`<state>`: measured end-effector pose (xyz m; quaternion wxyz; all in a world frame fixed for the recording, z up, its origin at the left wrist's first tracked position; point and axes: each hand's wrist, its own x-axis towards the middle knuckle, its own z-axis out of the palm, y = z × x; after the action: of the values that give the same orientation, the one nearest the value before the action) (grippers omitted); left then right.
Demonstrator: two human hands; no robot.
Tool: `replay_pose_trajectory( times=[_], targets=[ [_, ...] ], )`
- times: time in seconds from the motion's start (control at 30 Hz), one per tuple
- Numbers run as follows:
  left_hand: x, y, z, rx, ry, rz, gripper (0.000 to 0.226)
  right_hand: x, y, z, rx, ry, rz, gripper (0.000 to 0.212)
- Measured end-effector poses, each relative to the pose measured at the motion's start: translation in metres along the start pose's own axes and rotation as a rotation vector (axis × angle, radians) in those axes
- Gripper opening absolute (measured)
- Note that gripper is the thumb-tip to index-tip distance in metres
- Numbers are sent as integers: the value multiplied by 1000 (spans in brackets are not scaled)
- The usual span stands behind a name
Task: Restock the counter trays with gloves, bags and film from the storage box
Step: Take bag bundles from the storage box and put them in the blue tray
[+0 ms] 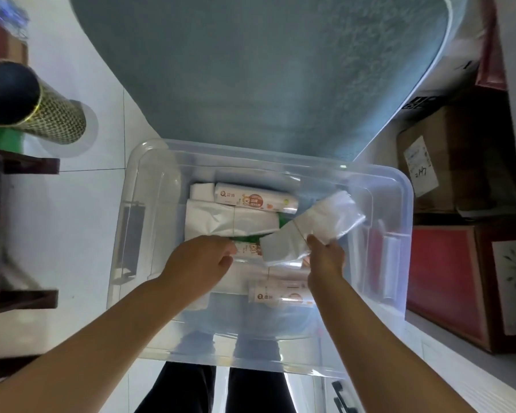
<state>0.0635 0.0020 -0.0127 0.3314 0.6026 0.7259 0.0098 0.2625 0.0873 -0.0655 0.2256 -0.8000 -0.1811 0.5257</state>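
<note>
My right hand (325,259) pinches a banded bundle of clear bags (313,228) between thumb and fingers (312,241), just above the storage box (280,163) on the floor. My left hand (198,262) is down inside the box, fingers curled at a green-and-white packet (249,248); whether they grip it, I cannot tell.

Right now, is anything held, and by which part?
The right hand pinches the bundle of clear bags at its middle, by the rubber band. The left hand reaches a green-printed pack; whether it grips cannot be told.
</note>
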Motion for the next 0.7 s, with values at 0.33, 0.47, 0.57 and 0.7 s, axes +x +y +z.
replay_pose_trajectory(
  times=[0.33,0.47,0.57,0.7],
  targets=[
    [20,22,-32,-792,-86,-229,14,-94,-13,15,38,-600,-169,16],
    [6,-11,-57,-748,161,-294,9,-83,-9,35,39,-564,-178,16],
    [-6,-32,-77,-822,346,-354,8,-52,6,32,-225,-299,-291,11],
    [-15,-50,-89,-914,436,-403,12,-9,20,43,-642,-191,-375,17]
  ],
)
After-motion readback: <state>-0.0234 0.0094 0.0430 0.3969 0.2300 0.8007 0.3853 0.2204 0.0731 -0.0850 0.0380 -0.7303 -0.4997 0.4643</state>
